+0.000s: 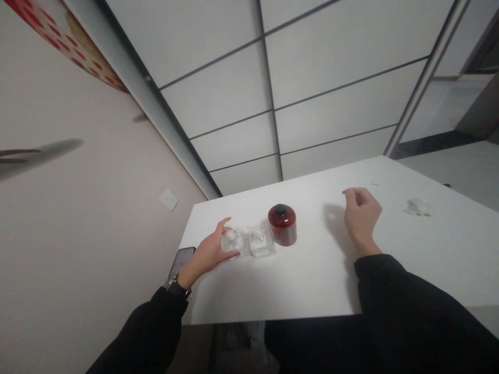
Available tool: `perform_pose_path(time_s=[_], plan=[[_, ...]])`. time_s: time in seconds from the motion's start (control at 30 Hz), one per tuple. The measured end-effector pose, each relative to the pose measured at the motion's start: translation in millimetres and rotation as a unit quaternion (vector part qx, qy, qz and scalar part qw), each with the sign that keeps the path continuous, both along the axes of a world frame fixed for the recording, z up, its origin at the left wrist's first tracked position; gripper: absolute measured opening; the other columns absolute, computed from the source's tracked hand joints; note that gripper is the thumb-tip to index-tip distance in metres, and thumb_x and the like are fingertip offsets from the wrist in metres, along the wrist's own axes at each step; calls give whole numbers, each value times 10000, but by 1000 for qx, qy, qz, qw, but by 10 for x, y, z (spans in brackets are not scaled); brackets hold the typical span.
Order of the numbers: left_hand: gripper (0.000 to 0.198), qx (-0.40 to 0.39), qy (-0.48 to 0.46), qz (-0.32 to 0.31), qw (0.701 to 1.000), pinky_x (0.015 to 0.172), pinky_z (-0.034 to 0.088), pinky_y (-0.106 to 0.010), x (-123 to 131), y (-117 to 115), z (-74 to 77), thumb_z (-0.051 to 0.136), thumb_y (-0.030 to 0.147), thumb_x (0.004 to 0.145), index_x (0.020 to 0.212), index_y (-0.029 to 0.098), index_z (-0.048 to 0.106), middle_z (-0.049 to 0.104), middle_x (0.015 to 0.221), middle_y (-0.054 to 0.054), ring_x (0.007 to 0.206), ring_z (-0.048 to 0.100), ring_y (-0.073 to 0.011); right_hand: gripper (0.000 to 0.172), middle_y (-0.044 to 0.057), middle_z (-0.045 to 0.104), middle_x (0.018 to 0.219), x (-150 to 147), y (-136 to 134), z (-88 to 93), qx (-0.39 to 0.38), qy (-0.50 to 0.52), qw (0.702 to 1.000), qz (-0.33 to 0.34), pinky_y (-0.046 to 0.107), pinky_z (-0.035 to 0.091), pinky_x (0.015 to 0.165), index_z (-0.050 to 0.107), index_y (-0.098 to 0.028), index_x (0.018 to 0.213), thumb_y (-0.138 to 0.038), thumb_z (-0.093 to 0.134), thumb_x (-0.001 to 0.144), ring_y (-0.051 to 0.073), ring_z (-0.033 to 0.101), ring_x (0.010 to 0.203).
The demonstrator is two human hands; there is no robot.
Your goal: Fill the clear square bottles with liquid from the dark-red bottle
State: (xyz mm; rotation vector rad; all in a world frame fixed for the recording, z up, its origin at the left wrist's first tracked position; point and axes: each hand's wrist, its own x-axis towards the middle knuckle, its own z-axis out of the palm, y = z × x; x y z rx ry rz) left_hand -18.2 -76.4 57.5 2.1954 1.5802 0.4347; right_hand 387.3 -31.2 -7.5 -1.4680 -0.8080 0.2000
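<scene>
My left hand, with a watch at its wrist, is at the left end of a clear plastic case. Its thumb is on the near side and its fingers on the far side, gripping the case. The case looks like two square halves lying side by side, with clear rounded shapes inside. Against its right end stands a dark red, see-through round bottle with a black top. My right hand is raised above the table, right of the bottle, fingers curled together. Whatever is in them, if anything, is too small to make out.
A phone lies at the left edge of the white table. Crumpled, pale, thin scraps lie to the right, with a small pale strip beyond. Panelled sliding doors stand behind the table, and a wall is on the left.
</scene>
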Motion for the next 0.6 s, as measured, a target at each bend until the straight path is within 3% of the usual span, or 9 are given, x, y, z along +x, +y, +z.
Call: perform_pose_path(time_s=[0.13,0.2,0.27,0.33,0.37,0.43,0.5,0.6], plan=[[1027,5,-23,10,1000,1135,469,-591,-98,88,80,927,372,703,1562,246,377,681,1420,-191,1324,657,-399,223,-9,568,652,-1,7,-8,-3,-5,1000,-5,340,390,673,652,-216,777,-398,534,827,187,505,631],[916,86,-46,33,995,1208,405,-603,-69,-1,141,930,403,709,1486,242,471,621,1488,-187,1430,565,-400,224,-9,570,657,0,16,-16,-3,-6,1000,-8,337,386,670,651,-214,775,-398,539,836,186,504,633],[572,213,-82,73,971,1240,379,-584,62,-195,173,820,410,861,1349,246,572,613,1467,-152,1445,539,-356,225,-6,578,664,1,23,-26,-1,-8,1000,-8,334,385,670,658,-213,779,-397,543,838,186,509,640],[206,294,-124,75,945,1155,480,-529,295,-435,136,685,336,983,1160,251,620,680,1277,-109,1287,637,-296,222,-6,582,669,-1,27,-34,3,-11,1000,-6,334,391,678,664,-212,783,-394,548,835,185,514,645],[128,297,-136,54,944,1116,514,-503,440,-543,84,663,306,998,1109,256,623,693,1209,-89,1220,664,-275,220,-6,581,669,-2,27,-36,6,-12,1000,-5,336,394,682,664,-212,782,-393,550,833,185,514,645],[160,265,-170,36,948,1107,519,-500,744,-689,-81,655,266,995,1142,257,592,681,1247,-90,1225,657,-267,219,-4,580,668,-5,24,-36,11,-15,1000,-4,340,397,685,658,-213,775,-393,548,832,186,513,643],[287,238,-218,83,943,1176,451,-557,1014,-715,-295,695,262,953,1189,246,532,588,1421,-139,1398,549,-309,223,1,583,670,-7,18,-33,13,-17,1000,-4,342,393,678,653,-214,768,-396,544,833,189,512,642],[352,218,-293,157,918,1230,361,-608,1270,-592,-587,714,294,927,1162,239,458,503,1502,-180,1487,457,-339,225,-1,575,658,-4,11,-30,13,-17,1000,-4,341,382,661,653,-216,766,-403,548,835,190,502,631]])
